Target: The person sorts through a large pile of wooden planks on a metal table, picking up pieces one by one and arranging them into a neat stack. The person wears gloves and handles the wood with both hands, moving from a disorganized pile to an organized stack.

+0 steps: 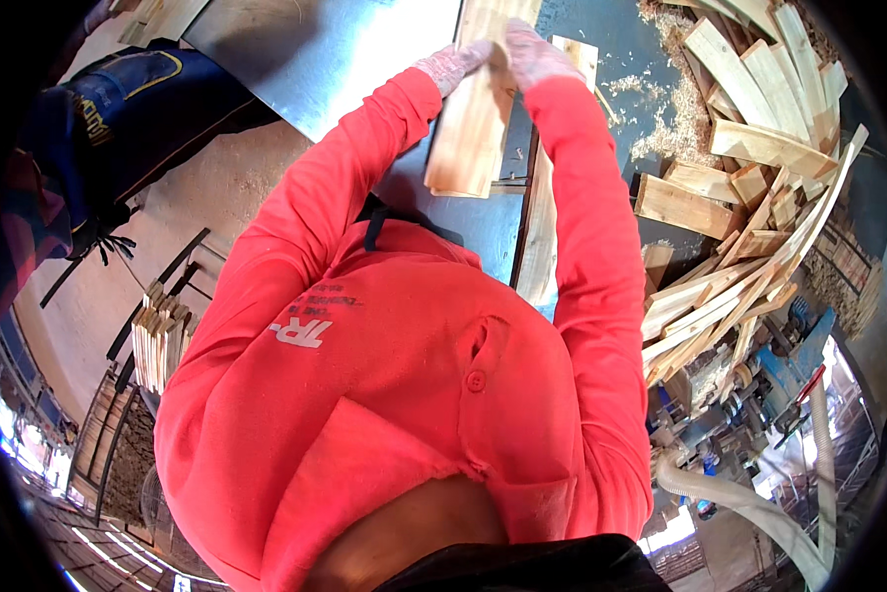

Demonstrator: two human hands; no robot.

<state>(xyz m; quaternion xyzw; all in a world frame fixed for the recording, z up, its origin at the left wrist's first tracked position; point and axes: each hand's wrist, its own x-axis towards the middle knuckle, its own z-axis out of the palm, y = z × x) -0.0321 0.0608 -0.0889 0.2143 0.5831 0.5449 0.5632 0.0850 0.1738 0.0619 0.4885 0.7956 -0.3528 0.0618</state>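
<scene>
A pale wooden board [470,138] lies lengthwise on the metal work table [310,59], its near end toward my body. The near end looks doubled, as if two boards are stacked. My left hand [456,66], in a light knitted glove, grips the board's left edge with its fingers over the top. On the opposite edge my right hand [536,56], gloved alike, is closed round the board; its fingertips are partly blurred. Just right of my right hand is another wooden piece [579,61]. A narrow wooden strip [539,242] runs along the table beside my right forearm.
Many loose wooden offcuts [749,178] are heaped at the right, with wood shavings [682,118] beside them. A person in a dark apron [157,104] stands at the left. Stacked wood strips [160,340] stand lower left. A pale hose [749,503] curves at lower right near machinery.
</scene>
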